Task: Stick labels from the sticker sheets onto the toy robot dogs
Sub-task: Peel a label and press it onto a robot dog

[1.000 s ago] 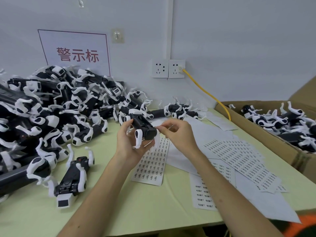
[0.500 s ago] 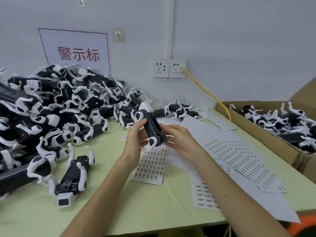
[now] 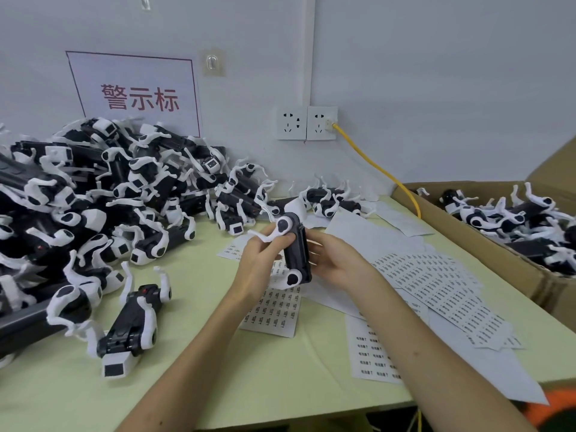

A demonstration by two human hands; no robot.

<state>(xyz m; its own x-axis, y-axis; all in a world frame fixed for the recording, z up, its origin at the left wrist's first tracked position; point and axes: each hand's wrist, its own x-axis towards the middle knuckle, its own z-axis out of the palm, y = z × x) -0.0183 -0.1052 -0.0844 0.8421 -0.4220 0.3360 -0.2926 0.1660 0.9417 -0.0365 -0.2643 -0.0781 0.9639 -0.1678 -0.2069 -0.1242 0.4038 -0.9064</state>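
Working from the left, note the pile of toy dogs heaped against the wall, which is judged to be the stock awaiting labels; a lone dog lies legs-up on the table just in front of it. At centre the left hand grips the held dog above the table, fingers curled round its near flank and one white leg; the dog stands roughly on end, black body facing the camera. The right hand holds the opposite flank, fingers curled against the body; whether a label sits on a fingertip cannot be told. The step in hand is judged to be turning the body to present the label face. For a clean result, brace the dog with the left hand by the body rather than the thin leg, which looks likely to flex; free the right hand for peeling. A sticker sheet lies directly beneath both hands, within easy reach; lift one label by its corner, lay one edge down first, then press flat outward to avoid creases or a skewed set. More loose sheets fan out to the right; beyond them the cardboard box holds further dogs and is probably the place for finished pieces.
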